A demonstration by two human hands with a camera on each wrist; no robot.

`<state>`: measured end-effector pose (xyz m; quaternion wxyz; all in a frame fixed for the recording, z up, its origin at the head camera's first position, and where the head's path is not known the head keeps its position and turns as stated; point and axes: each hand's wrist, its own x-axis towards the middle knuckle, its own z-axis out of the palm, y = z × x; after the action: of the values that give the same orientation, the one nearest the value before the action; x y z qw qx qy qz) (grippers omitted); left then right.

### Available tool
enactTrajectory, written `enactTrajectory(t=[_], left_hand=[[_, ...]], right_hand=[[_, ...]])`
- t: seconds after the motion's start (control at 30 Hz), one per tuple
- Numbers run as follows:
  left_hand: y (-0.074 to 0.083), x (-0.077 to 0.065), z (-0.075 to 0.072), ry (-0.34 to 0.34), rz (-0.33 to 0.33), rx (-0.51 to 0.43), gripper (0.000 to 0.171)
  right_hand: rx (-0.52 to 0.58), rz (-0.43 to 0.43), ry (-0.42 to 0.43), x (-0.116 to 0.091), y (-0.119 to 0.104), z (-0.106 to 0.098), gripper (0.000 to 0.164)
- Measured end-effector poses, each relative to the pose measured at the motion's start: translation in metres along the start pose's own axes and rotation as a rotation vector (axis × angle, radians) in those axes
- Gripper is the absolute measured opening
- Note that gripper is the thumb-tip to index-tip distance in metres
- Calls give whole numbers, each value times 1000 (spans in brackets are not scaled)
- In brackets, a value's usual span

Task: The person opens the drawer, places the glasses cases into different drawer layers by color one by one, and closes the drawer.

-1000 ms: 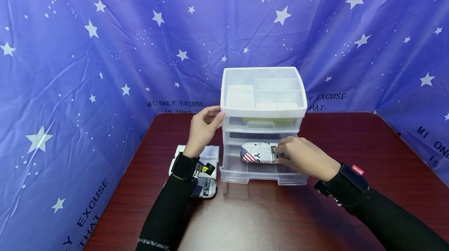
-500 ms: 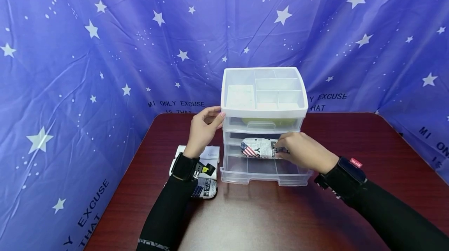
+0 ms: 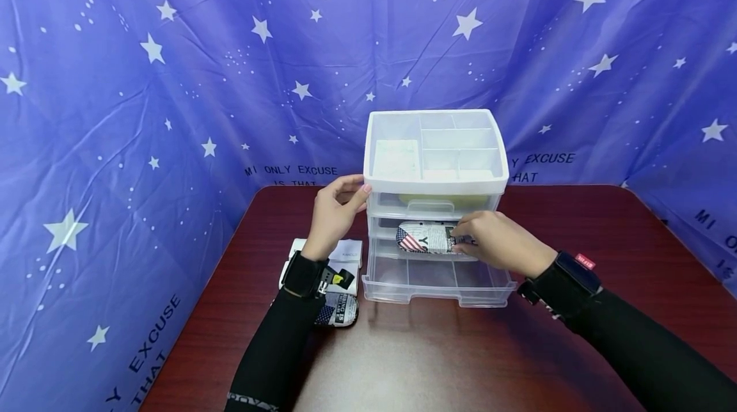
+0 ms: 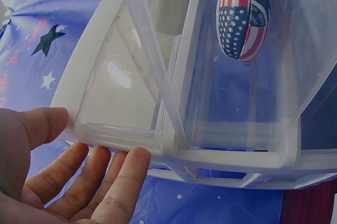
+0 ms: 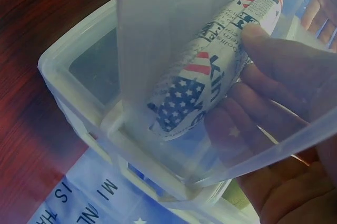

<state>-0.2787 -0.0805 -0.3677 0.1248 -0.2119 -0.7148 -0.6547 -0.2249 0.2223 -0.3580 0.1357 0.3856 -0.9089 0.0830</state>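
A chest (image 3: pixel 435 187) of clear and milky-white plastic stands on the table (image 3: pixel 437 361), its top moulded into square-cornered compartments, the large one on the left. In the upper drawer (image 3: pixel 382 205), closed, something yellow-green (image 3: pixel 446 199) shows through the front. A lower drawer (image 3: pixel 437 292) is pulled out towards the near side, with thin, see-through walls and dividing lines across its floor. Over its far part is the case (image 3: pixel 423 238), long and round-ended, covered in newsprint and flag pattern; whether it touches the drawer's floor I cannot tell. The right hand (image 3: pixel 498 242) grips the case's right part between thumb and fingers. The left hand (image 3: pixel 334 210), fingers loose and gently bent, touches the chest's upper left edge with its tips. Left of the chest lie white boxes (image 3: pixel 348 252), smooth and flat-faced, and nearer, a second case (image 3: pixel 341 311) in similar print, partly hidden by the left sleeve. The table is glossy, reddish wood grain; creased blue star-print cloth (image 3: pixel 345 34) hangs behind
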Motion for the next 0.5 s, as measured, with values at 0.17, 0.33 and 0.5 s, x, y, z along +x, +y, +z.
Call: enactTrajectory(t=[0.17, 0.33, 0.5], left_hand=[[0, -1, 0, -1, 0, -6, 39], [1, -1, 0, 5, -1, -14, 38], [1, 0, 1, 5, 0, -13, 37]], right_hand=[[18, 17, -7, 1, 1, -1, 12], [19, 7, -10, 1, 0, -1, 14], [1, -26, -8, -1, 0, -2, 15]])
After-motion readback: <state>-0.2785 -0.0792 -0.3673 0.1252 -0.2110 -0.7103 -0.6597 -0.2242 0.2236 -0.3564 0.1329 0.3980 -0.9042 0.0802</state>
